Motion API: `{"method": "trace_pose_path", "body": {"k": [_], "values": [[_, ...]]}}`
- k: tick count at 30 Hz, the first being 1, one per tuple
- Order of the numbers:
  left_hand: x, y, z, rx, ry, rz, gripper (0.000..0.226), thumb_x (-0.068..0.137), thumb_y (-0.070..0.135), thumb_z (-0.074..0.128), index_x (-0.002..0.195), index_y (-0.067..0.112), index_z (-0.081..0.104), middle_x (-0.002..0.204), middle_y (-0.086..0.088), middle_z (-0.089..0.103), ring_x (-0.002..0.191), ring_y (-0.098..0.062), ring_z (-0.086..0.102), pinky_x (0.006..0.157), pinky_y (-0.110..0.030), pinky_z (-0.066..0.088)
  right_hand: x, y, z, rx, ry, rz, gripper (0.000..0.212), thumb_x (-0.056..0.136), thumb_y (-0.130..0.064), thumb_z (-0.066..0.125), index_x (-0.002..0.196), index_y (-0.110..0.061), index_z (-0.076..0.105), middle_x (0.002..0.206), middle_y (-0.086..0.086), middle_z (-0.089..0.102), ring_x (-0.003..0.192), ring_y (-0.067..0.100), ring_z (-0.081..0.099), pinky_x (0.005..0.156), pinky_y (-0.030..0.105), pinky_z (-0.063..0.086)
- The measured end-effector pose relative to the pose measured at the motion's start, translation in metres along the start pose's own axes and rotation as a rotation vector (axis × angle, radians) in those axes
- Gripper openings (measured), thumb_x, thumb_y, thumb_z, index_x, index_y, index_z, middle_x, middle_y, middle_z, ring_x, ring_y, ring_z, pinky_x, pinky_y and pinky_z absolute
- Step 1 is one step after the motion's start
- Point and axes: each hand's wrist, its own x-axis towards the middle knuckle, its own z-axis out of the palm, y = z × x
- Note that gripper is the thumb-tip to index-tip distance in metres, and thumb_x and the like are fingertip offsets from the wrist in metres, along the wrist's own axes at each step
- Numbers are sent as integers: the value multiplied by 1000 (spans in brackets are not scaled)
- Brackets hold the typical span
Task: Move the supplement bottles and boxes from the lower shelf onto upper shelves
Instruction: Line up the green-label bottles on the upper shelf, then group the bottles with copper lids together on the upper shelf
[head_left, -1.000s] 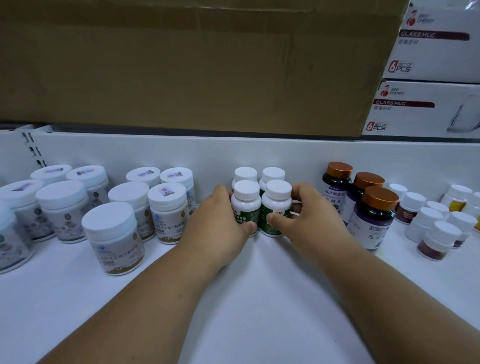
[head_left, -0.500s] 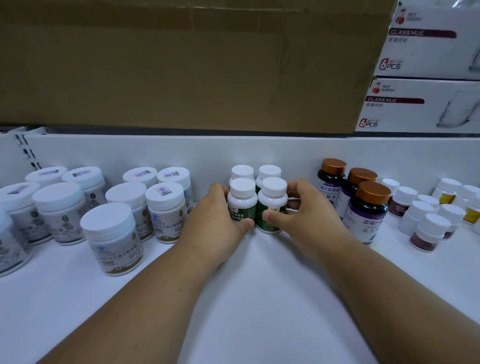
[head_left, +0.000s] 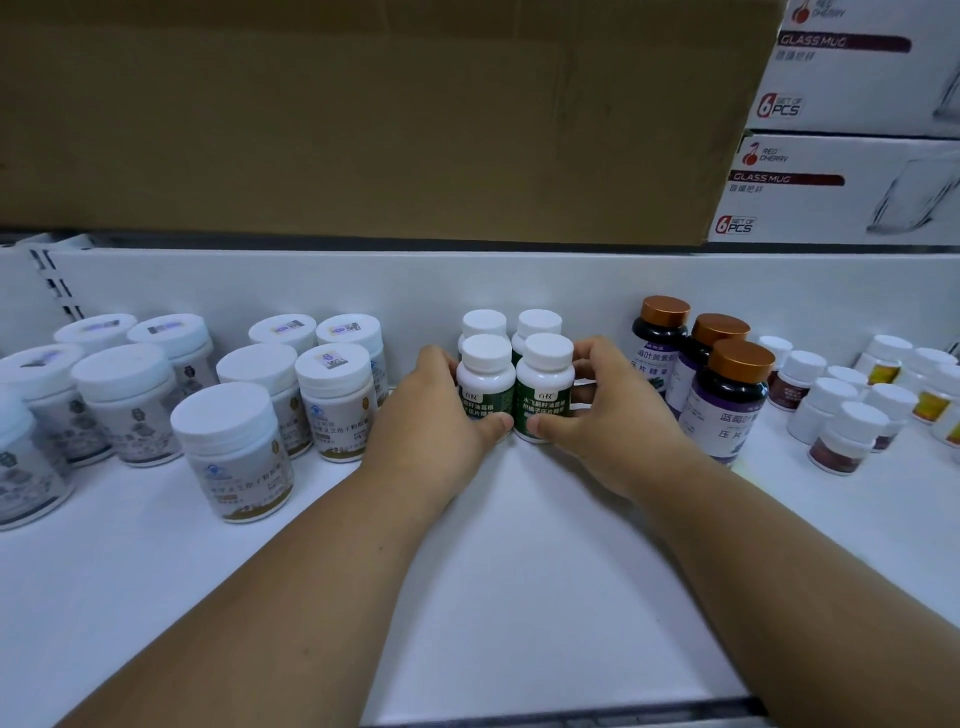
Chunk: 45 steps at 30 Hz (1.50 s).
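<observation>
Shelf surface: I see a white shelf (head_left: 519, 597) under both forearms, its dark front lip at the bottom edge of my view
Left hand: my left hand (head_left: 431, 410) wraps the left side of the green-label bottles (head_left: 514, 384), thumb pressed on the front of the left one, fingers curled behind
Right hand: my right hand (head_left: 608, 415) mirrors it on the right side, thumb on the front of the right bottle, fingers curled round the back; both hands clamp the cluster between them
Green-label bottles: four, white caps, two by two, upright on the shelf, touching each other
Left group: wide white-lidded jars (head_left: 234, 447) stand in rows just beside my left hand
Right group: three dark bottles with copper caps (head_left: 727, 395) stand just beside my right hand; small white-capped vials (head_left: 841, 431) further right
Back wall: white panel (head_left: 363, 286) behind all bottles, slotted upright (head_left: 52, 280) at far left
Above: a big brown carton (head_left: 363, 114) on the next shelf, two stacked white glass-mug boxes (head_left: 852, 187) to its right
Change: against the earlier frames the cluster has slid slightly towards the back panel between my hands, the grip looks the same, and my view has drifted a little to the right
</observation>
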Motion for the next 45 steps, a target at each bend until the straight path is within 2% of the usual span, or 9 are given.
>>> {"method": "trace_pose_path", "body": {"k": [6,11,15,18,25,33,36,41,45], "values": [[-1,1,0,4,12,9,53,76,44,79,104,21,41,99,8,52,90,-19,51,71,-32,36,0,0,0,-27,2,-1,58,74,-18,83,118,-32,48,110,-17,62,97,4,64,93,37,54],[-3,3,0,-4,19,3,59,72,45,82,107,16,43,109,-1,62,101,-26,59,80,-39,48,-1,0,0,-59,12,-17,59,74,-21,83,120,-33,46,110,-17,61,98,5,64,93,38,54],[-8,4,-9,31,-20,-25,68,70,47,83,113,13,42,117,-4,57,106,-27,58,79,-37,46,-6,-5,-2,-52,24,11,69,73,-25,84,127,-31,42,119,-10,60,104,10,63,95,39,53],[-25,8,-24,147,-38,43,58,76,47,77,111,16,41,114,-2,57,103,-26,58,75,-35,44,-17,-19,-9,-167,110,-22,72,76,-34,81,134,-27,39,122,-5,54,105,12,56,92,34,49],[-67,22,-28,148,-161,317,34,84,47,65,104,31,43,109,11,55,98,-14,58,74,-29,41,-78,-36,-30,-296,308,-177,37,85,-36,71,117,-30,54,108,-13,55,85,-8,52,73,13,41],[-69,59,2,78,-208,356,31,87,48,63,105,34,43,107,15,54,93,-9,58,80,-31,50,-92,-11,-89,-350,470,-153,15,89,-27,67,97,-35,57,94,-14,57,81,2,55,68,14,42],[-66,79,12,88,-194,353,34,87,49,63,108,35,41,108,15,54,94,-9,58,81,-32,52,-78,0,-114,-337,430,-119,15,92,-24,62,99,-36,54,97,-16,55,78,-6,53,62,7,36],[-53,118,34,78,-156,258,48,84,54,66,118,35,38,115,13,54,97,-11,59,80,-32,53,-31,6,-148,-455,188,-114,29,99,-14,48,118,-35,57,124,-7,55,100,10,57,81,23,39],[-45,149,56,117,-96,186,53,80,58,67,119,35,40,113,13,55,94,-11,56,69,-26,42,6,16,-157,-504,-16,-132,34,99,-13,50,121,-38,56,129,-6,54,106,14,55,82,24,41]]}}
